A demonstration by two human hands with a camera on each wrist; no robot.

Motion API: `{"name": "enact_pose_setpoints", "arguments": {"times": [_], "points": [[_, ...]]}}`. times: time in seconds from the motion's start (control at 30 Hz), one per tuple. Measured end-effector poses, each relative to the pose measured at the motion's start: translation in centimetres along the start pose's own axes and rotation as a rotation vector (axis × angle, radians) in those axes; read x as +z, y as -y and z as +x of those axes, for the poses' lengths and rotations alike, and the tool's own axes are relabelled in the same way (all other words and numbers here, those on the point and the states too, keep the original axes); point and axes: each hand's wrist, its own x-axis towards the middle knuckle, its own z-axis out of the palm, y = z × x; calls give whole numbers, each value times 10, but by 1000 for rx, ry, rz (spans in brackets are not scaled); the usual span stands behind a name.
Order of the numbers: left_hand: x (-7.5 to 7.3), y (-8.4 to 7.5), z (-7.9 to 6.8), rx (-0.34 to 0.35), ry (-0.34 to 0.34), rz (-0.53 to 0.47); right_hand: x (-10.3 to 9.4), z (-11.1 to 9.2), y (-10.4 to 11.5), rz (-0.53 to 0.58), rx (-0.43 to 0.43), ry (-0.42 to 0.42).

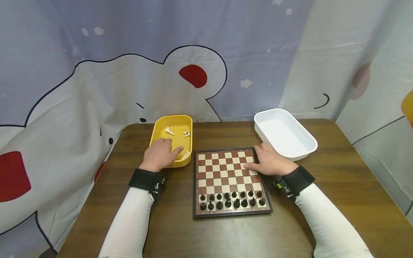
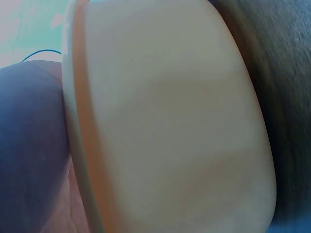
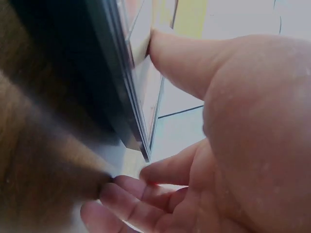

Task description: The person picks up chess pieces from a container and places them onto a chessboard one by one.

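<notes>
My left hand reaches over the near-left rim of a yellow tray, thumb spread apart from the fingers. A white chess piece lies close to the thumb, and two more white pieces lie farther back. In the left wrist view the tray's outer wall hides the fingertips. My right hand is at the right edge of a chessboard. Its thumb touches the board's top, while the loosely bent fingers lie beyond the edge near the tabletop.
Two rows of black chess pieces stand on the board's near side. A white tray sits at the back right, just beyond the right hand. The wooden table meets a patterned curtain at the back.
</notes>
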Motion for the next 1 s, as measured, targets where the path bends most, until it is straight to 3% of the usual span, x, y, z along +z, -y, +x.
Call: {"name": "enact_pose_setpoints", "arguments": {"times": [0.37, 0.63, 1.0], "points": [[0, -1, -1, -20, 44, -4, -11, 0, -1, 135, 106, 139], [1, 2, 0, -4, 45, -16, -5, 4, -20, 453, 103, 196], [2, 6, 4, -25, 73, -22, -3, 6, -22, 477, 119, 190]]}}
